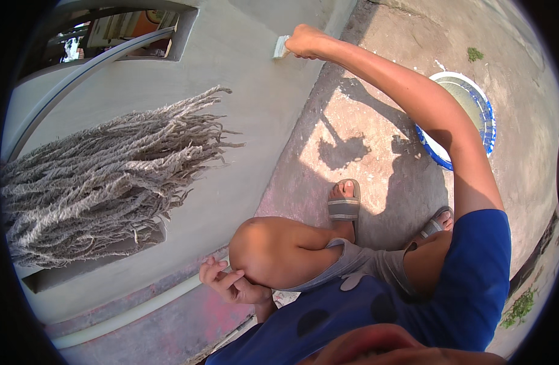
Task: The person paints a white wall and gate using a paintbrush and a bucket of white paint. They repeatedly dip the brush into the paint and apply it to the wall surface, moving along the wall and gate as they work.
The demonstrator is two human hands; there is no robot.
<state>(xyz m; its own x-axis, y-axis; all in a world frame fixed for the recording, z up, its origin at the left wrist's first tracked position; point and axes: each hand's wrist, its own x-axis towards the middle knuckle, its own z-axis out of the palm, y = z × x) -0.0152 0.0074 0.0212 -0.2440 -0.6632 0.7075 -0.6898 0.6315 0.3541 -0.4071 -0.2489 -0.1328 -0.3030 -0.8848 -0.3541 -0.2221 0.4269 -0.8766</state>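
Observation:
My right arm stretches far forward, and my right hand [306, 42] is closed around a paintbrush [281, 47]. The brush's pale bristles rest against, or very near, the grey wall [255, 103]; most of its handle is hidden in my fist. Beside my bent left knee, my left hand [234, 285] is raised with loosely curled fingers apart and nothing visible in it. Partly behind my right arm stands a round bucket [489, 115] with a blue, paint-smeared rim and pale liquid inside.
A grey string mop head [109, 176] hangs along the wall at left. A pale hose [72, 85] curves out of a wall opening [185, 36]. Another pale pipe [133, 316] runs along the wall's foot. My sandalled feet stand on the concrete floor [376, 207].

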